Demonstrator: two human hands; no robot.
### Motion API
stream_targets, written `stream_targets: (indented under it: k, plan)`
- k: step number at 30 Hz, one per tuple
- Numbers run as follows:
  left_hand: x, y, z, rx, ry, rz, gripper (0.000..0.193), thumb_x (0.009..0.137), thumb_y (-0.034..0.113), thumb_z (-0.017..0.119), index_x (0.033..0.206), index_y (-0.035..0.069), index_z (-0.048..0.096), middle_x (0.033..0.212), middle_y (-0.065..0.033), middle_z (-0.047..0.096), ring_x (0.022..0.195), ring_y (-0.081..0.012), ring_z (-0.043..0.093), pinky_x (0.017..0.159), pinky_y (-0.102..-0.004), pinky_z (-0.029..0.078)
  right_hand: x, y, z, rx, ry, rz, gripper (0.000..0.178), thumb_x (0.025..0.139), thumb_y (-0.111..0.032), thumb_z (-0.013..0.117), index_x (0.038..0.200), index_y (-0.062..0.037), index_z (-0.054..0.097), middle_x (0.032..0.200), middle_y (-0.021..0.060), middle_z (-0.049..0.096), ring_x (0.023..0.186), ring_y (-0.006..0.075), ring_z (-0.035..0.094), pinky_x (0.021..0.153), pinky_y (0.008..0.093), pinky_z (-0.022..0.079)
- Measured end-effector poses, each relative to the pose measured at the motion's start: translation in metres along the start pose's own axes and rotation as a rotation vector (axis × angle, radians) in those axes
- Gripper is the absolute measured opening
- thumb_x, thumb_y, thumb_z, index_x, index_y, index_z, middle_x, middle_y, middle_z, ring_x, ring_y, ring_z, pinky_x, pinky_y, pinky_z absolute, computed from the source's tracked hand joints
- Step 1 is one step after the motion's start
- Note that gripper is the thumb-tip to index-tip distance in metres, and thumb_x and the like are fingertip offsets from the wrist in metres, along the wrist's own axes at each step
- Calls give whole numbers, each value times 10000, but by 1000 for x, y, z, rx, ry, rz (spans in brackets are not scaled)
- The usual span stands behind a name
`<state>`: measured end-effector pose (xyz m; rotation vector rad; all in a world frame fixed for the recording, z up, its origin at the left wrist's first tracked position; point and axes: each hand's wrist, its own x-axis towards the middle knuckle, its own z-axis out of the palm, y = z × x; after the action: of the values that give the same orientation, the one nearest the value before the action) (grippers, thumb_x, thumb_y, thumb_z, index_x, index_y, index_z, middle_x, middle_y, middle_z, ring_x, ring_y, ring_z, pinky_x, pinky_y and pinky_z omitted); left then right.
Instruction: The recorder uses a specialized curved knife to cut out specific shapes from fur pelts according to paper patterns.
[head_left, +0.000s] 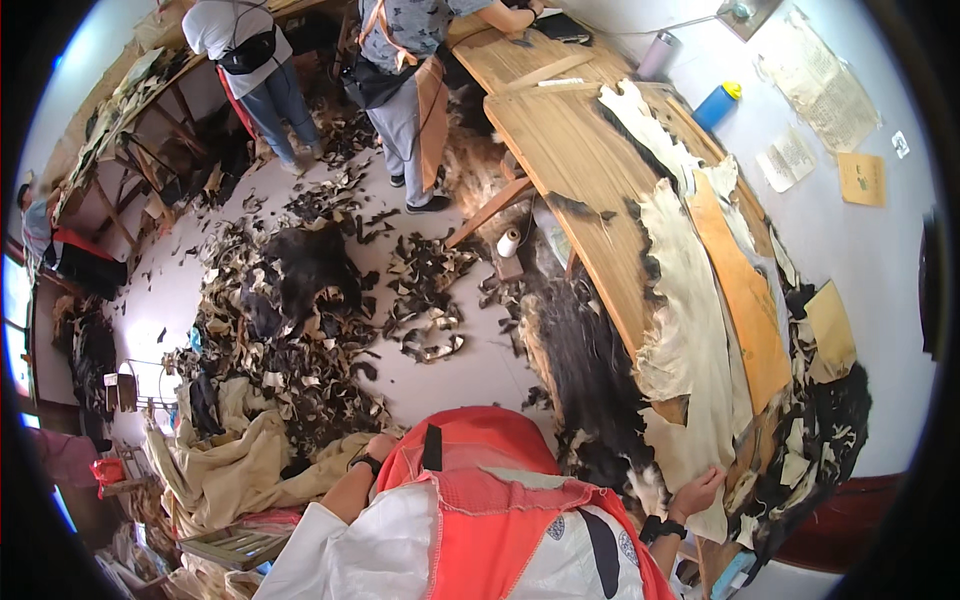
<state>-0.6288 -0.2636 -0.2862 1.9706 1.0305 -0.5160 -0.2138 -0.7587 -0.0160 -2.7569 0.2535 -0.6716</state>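
Note:
My right hand [697,494], with a dark band at the wrist, is at the near end of the wooden table [590,150]. Its fingers are pinched on the edge of a pale hide [680,310], which lies lengthwise along the tabletop. On top of the hide rests a long orange-tan pattern piece [738,290]. My left hand [379,448] hangs at my left side against my red apron [480,430], and its fingers are mostly hidden. Dark long-haired fur [590,350] hangs below the table's left edge.
Heaps of black and cream fur scraps [300,330] cover the floor at the left, beside a beige cloth [240,470]. A thread cone [508,242] stands beneath the table edge. A blue bottle [715,107] is by the wall. Two people [400,100] [245,60] stand at far tables.

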Motion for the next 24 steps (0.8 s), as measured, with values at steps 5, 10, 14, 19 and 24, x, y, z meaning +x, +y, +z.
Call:
stream_targets:
  k: [5, 10, 14, 19, 24]
  plan:
    - [8, 9, 3, -38, -29, -61, 388, 805, 464, 625, 918, 122, 770, 950, -205, 717, 928, -367, 701, 834, -466, 549, -2, 2, 4, 28, 32, -22, 193, 1026, -218, 442, 1069, -81, 571, 976, 170, 690, 893, 410, 647, 722, 488, 460]
    - [2, 33, -11, 50, -72, 7, 429, 839, 485, 571, 953, 119, 764, 985, -212, 710, 945, -377, 692, 843, -469, 547, -3, 1, 2, 23, 7, -5, 195, 1027, -214, 433, 1069, -80, 569, 972, 172, 689, 891, 411, 647, 722, 488, 459]
    - [11, 19, -3, 128, -71, 64, 434, 866, 461, 531, 950, 96, 751, 998, -218, 705, 955, -380, 689, 839, -484, 545, -2, 9, 4, 23, 3, 2, 200, 1028, -214, 430, 1072, -74, 567, 976, 177, 689, 897, 411, 648, 727, 485, 461]
    - [23, 11, 1, 186, -79, 98, 431, 870, 460, 529, 959, 105, 756, 995, -219, 706, 959, -381, 688, 845, -485, 546, -1, 7, 4, 36, 6, -24, 225, 1036, -224, 423, 1080, -54, 565, 1000, 181, 697, 924, 404, 655, 746, 476, 473]
    - [22, 22, -2, 116, -27, 4, 445, 861, 465, 544, 973, 91, 757, 983, -235, 705, 952, -387, 694, 859, -477, 549, -1, 1, 2, 35, -10, -7, 234, 1037, -232, 431, 1080, -45, 565, 1013, 182, 702, 938, 400, 659, 755, 477, 477]
